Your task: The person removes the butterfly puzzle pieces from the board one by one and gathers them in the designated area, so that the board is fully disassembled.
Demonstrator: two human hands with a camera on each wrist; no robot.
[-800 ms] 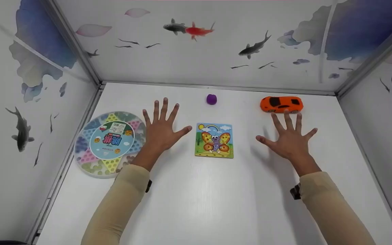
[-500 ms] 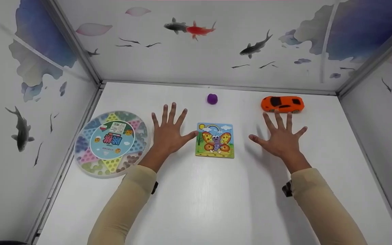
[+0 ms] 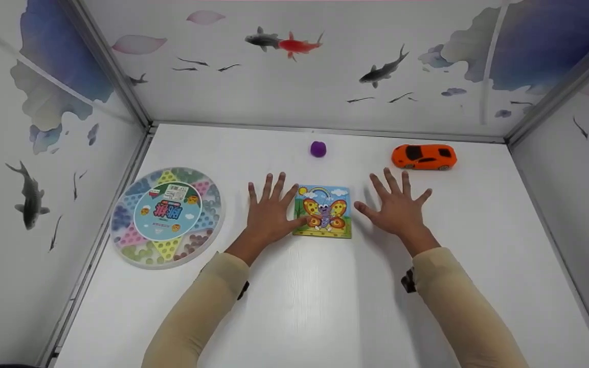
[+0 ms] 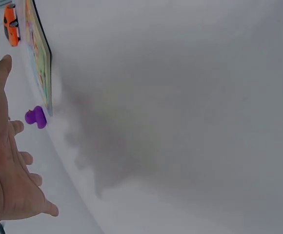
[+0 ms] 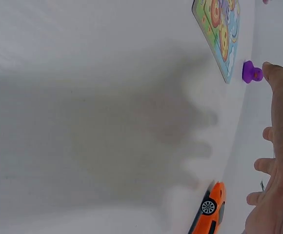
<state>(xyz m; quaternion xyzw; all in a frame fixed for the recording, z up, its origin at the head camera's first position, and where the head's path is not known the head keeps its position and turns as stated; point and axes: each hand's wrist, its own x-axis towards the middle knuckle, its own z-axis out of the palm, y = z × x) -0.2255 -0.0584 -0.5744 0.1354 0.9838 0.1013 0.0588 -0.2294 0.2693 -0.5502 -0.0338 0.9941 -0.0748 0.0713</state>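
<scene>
A square butterfly puzzle board (image 3: 327,209) lies flat on the table between the two hands. My left hand (image 3: 270,217) hovers at its left side with fingers spread, the thumb overlapping the board's left edge in the head view. To the right of the board my right hand (image 3: 397,212) is spread too and holds nothing. In both wrist views a gap and a shadow show between hand and tabletop. Behind the board sits a small purple toy (image 3: 318,149), duck-shaped in the left wrist view (image 4: 36,117). An orange toy car (image 3: 424,157) stands beyond the right hand.
On the left lies a round, clear-rimmed Chinese checkers set (image 3: 168,217) with coloured marbles inside. White walls (image 3: 294,97) with painted fish close off the back and both sides of the white table (image 3: 304,306).
Both hands have moved inward and slightly nearer the body, closing in on the puzzle board from either side. The board, purple toy, car and checkers set have stayed in place.
</scene>
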